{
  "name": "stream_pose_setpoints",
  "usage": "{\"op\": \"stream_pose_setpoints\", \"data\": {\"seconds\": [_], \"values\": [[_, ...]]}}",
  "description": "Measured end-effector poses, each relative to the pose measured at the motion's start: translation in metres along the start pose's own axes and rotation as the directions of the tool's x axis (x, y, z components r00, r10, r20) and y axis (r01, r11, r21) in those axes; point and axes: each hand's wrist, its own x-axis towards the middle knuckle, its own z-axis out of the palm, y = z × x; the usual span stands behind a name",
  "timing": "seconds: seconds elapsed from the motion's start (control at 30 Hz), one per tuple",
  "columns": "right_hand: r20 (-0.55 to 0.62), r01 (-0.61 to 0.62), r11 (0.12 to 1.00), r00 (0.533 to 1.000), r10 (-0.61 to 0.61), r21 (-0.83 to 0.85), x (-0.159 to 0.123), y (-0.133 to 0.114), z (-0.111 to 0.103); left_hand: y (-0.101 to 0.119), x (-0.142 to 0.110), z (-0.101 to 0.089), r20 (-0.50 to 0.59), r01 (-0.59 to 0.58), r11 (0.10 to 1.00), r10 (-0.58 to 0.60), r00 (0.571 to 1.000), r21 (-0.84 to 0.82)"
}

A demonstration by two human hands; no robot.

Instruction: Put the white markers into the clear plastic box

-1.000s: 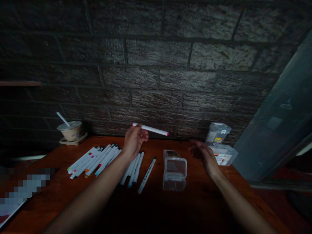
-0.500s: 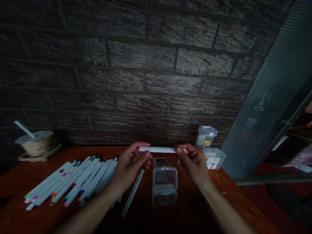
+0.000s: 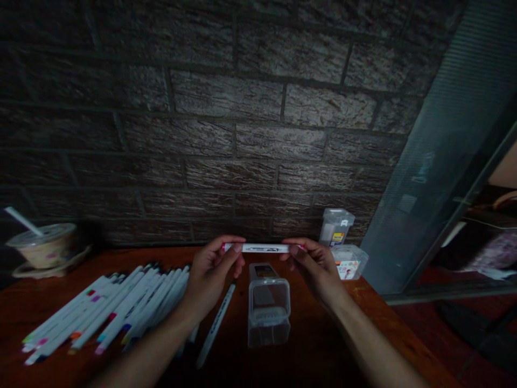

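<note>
A white marker with pink ends (image 3: 262,248) is held level above the table, its printed side facing me. My left hand (image 3: 214,269) pinches its left end between thumb and fingers. At the right end, my right hand (image 3: 313,264) grips it the same way. Below the marker stands a clear plastic case (image 3: 269,318) with its lid raised. A single marker (image 3: 216,326) lies slanted on the table between my left forearm and the case. Many white markers with coloured ends (image 3: 109,312) are spread in a row at the left, partly hidden by my left forearm.
A lidded drink cup with a straw (image 3: 44,245) sits on a holder at the far left. Two more clear plastic containers, one upright (image 3: 336,226) and one labelled (image 3: 350,263), stand at the back right. A brick wall (image 3: 226,134) rises behind the wooden table (image 3: 388,339).
My right hand came in from the right and took the marker's other end. The marker was lowered, levelled and turned so its print shows. My view shifted rightward.
</note>
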Motion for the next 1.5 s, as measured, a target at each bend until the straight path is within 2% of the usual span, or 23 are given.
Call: {"op": "stream_pose_setpoints", "data": {"seconds": [0.2,0.37,0.5,0.6,0.7,0.8,0.9,1.0,1.1,1.2,1.37,1.5], "values": [[-0.031,-0.009,1.000,0.999,0.009,0.014,0.002,0.007,-0.004,0.016,0.011,0.003,0.019,0.048,0.988,-0.046,0.999,-0.145],[-0.015,0.018,1.000,1.000,-0.018,-0.012,0.000,0.006,-0.001,0.033,0.030,0.016,0.027,-0.023,0.993,0.026,0.999,-0.118],[0.138,0.002,0.995,0.990,0.011,-0.096,0.010,-0.008,0.014,0.042,0.044,0.021,0.047,-0.073,0.997,0.073,0.996,-0.009],[0.310,-0.025,0.984,0.947,0.079,-0.176,0.029,-0.025,0.033,0.047,0.050,0.015,0.097,-0.110,0.987,0.099,0.990,0.118],[0.412,0.007,0.988,0.909,0.057,-0.152,0.051,-0.036,0.055,0.055,0.050,0.003,0.087,-0.171,0.955,0.154,0.984,0.242],[0.323,-0.049,0.999,0.946,0.041,0.019,0.065,-0.036,0.071,0.061,0.046,-0.009,0.103,-0.215,0.900,0.190,0.976,0.379],[0.209,-0.097,0.981,0.976,0.061,0.165,0.068,-0.029,0.077,0.061,0.043,-0.021,0.255,-0.187,0.868,0.072,0.964,0.460],[0.145,-0.104,0.979,0.986,0.079,0.173,0.067,-0.026,0.074,0.059,0.044,-0.028,0.363,-0.173,0.871,-0.006,0.932,0.459],[0.133,-0.109,0.987,0.987,0.093,0.118,0.069,-0.033,0.062,0.060,0.047,-0.031,0.300,-0.153,0.894,0.021,0.954,0.422],[0.129,-0.065,0.995,0.990,0.054,0.081,0.073,-0.045,0.048,0.065,0.047,-0.034,0.212,-0.126,0.924,0.050,0.976,0.360],[0.252,-0.044,0.999,0.967,0.044,-0.009,0.076,-0.051,0.035,0.061,0.048,-0.036,0.121,-0.136,0.966,0.111,0.986,0.222],[0.276,-0.002,0.999,0.961,0.016,-0.049,0.075,-0.048,0.034,0.054,0.046,-0.032,0.092,-0.109,0.989,0.100,0.991,0.104]]}}
